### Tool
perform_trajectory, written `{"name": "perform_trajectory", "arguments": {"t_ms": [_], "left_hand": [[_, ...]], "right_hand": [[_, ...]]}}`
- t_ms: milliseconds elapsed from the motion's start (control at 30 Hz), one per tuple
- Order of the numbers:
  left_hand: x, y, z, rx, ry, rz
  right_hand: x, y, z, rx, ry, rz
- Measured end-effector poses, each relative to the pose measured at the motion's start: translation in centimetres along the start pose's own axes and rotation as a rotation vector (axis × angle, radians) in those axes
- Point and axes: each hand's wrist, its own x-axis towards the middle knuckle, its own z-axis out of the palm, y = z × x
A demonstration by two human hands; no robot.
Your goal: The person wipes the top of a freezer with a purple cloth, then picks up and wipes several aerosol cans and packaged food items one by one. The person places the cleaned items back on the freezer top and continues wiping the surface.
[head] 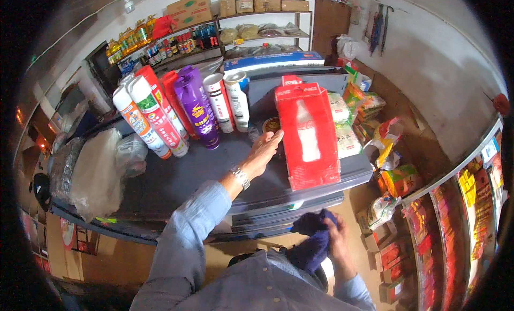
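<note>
My left hand (263,152), a metal-band watch on its wrist, reaches over the dark shelf top (172,186). Its fingertips are at the left edge of a red Coca-Cola carton (309,138) printed with a white bottle; whether they press on it I cannot tell. Just beyond those fingers sits a small round container (271,125), partly hidden. Down by my body, my right hand (341,244) grips a bunched dark purple-blue cloth (311,242). White packets (346,138) lie right of the carton.
Several spray cans stand left of my left hand, among them a purple can (198,110) and a white-and-red can (219,102). Plastic bags (98,170) lie at the shelf's left end. Bagged goods (397,180) rest on the floor at right, near a stocked display rack (453,222).
</note>
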Motion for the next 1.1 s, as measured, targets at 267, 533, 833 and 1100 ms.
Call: {"name": "perform_trajectory", "arguments": {"t_ms": [267, 533, 833, 1100], "left_hand": [[4.0, 1.4, 3.2, 0.006, -0.030, 0.059], [2.3, 4.5, 5.1, -0.144, -0.230, 0.019], [-19.8, -1.5, -4.5, -0.694, 0.062, 0.236], [-29.4, -8.1, -16.0, -0.937, 0.534, 0.393]], "right_hand": [[-4.5, 5.4, -8.3, 0.303, 0.290, -0.014], [-3.8, 6.7, -9.0, 0.221, 0.448, 0.022], [-1.2, 6.5, -8.8, 0.204, 0.282, 0.080], [2.9, 7.4, -6.5, 0.066, 0.100, 0.136]]}}
